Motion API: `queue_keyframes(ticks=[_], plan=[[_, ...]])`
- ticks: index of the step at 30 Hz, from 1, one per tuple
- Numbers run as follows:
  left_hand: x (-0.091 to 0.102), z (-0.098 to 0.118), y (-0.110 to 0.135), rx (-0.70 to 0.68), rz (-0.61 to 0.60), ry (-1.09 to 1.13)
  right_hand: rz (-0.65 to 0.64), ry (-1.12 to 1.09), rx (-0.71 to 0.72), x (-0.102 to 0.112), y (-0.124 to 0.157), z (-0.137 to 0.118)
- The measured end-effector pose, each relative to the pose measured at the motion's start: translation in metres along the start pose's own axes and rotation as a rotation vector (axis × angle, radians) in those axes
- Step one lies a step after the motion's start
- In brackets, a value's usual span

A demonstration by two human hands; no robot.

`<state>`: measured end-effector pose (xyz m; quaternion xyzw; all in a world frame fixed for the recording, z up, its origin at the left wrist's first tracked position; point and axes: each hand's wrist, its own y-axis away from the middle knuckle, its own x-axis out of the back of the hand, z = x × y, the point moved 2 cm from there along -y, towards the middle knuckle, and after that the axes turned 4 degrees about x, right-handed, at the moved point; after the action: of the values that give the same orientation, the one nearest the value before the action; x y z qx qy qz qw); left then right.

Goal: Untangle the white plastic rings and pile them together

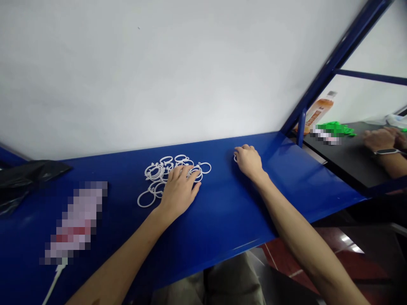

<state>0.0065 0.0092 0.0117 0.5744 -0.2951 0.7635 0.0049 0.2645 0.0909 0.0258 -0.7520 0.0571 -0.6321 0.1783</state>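
Observation:
A pile of several white plastic rings (160, 171) lies on the blue table (222, 212) near the white wall. My left hand (179, 188) rests flat on the right part of the pile, fingers stretched over the rings. My right hand (249, 162) lies further right on the table, fingers curled around a small white ring that barely shows at its left edge.
A black bag (25, 178) lies at the far left. A blurred object with a white cable (55, 279) sits at the front left. On the right, a blue frame post (330, 63), a bottle (319, 112), green pieces (337, 127) and another person's hands (383, 140) on a dark table.

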Motion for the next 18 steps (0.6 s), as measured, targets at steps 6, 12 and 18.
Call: queue_keyframes(ticks=[6, 12, 18], plan=[[-0.005, 0.001, 0.001, -0.051, 0.035, -0.067, -0.029, -0.211, 0.367, -0.017, 0.010, -0.062], [-0.003, 0.001, -0.001, -0.066, 0.080, -0.065, -0.075, -0.333, 0.158, -0.022, 0.007, -0.060], [0.005, -0.004, -0.005, 0.005, 0.230, 0.046, -0.018, -0.688, 0.189, -0.004, 0.015, -0.062]])
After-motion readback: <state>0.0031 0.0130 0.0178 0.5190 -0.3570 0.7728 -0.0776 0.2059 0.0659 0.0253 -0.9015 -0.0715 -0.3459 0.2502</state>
